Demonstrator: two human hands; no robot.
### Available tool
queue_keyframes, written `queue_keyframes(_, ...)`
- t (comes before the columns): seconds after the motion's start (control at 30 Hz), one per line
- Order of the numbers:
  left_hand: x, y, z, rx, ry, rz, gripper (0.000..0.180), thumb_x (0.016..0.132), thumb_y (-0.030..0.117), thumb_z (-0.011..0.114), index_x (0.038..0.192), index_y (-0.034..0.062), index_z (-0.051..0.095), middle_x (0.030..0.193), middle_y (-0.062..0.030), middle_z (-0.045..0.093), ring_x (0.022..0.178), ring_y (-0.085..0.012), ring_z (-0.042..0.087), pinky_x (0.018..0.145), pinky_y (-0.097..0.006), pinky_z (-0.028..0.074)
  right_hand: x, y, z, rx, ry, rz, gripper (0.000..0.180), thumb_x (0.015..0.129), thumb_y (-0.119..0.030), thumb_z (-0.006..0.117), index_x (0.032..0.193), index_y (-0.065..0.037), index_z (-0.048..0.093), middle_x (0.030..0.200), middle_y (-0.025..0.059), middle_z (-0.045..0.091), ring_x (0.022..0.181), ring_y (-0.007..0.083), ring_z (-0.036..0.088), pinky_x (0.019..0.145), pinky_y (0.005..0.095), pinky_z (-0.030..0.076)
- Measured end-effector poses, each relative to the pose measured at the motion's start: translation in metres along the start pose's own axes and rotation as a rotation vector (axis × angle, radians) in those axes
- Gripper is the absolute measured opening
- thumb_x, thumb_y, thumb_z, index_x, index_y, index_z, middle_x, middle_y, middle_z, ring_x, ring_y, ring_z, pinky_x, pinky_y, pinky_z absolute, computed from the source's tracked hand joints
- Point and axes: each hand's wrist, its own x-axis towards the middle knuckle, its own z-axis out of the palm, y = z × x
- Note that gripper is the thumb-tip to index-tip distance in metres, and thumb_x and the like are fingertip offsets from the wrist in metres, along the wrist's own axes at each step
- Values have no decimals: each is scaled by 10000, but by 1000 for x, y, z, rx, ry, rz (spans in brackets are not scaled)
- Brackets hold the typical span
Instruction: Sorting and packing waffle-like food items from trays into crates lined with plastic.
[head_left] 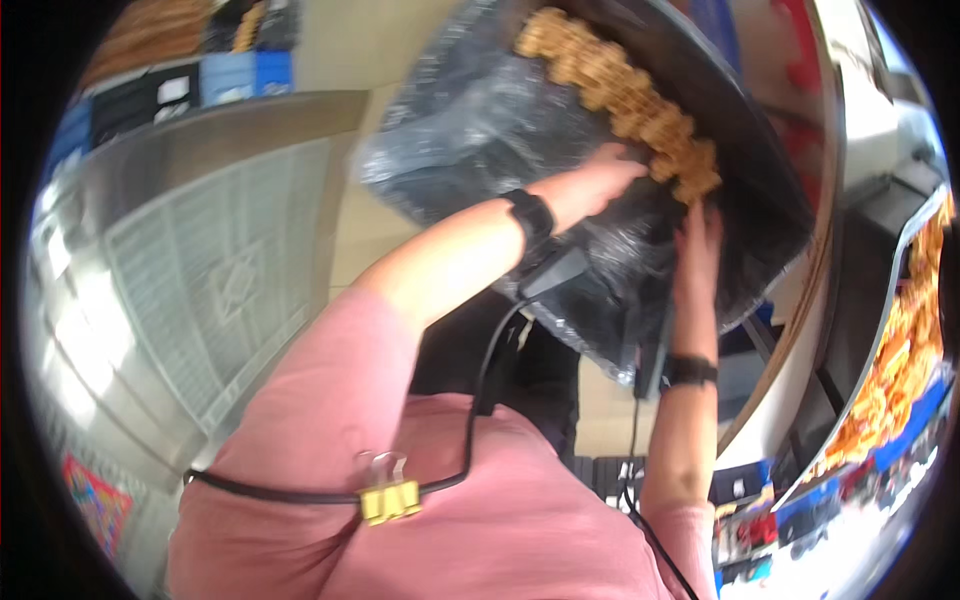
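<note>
A long row of golden-brown waffle-like pieces (635,100) lies against the side of a container lined with black plastic film (480,130). My left hand (612,178) is over the film beside the near part of the row, its fingers pointing at the pieces and partly apart. At the near end of the row, my right hand (697,245) reaches up with stretched fingers, their tips at the last piece. Motion blurs the right hand somewhat. Neither hand plainly grips a piece. A black band circles each wrist.
To the left stands a metal-edged appliance or cabinet with a pale panel (225,260). At the far right, another container holds many orange-golden pieces (895,370). Black and blue boxes (140,105) are at the upper left. A black cable (490,370) runs across my front.
</note>
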Motion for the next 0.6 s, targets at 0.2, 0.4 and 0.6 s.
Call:
queue_keyframes(0.2,-50,52,-40,98,117,174,533,817,207,634,1297,58,458,1266,-142,481,1169,-229,459,936,-376,420,-158,-158,50,-103,-604,-292,254,898,-138,593,1119,-15,566,1046,35,591,972,122,544,856,246,413)
queue_keyframes(0.4,-87,111,-49,254,42,409,485,825,161,614,1273,36,473,1149,-112,552,944,-183,546,764,-302,469,-314,-271,116,-128,-1385,-1029,245,829,-165,659,1007,-16,581,884,88,634,806,204,593,743,303,458)
queue_keyframes(0.6,-180,192,-47,463,-16,735,479,823,179,624,1256,17,497,1126,-122,579,953,-186,557,753,-304,479,-409,-314,111,-418,-1615,-992,275,804,-120,642,1069,-76,581,811,60,608,733,250,591,689,359,460)
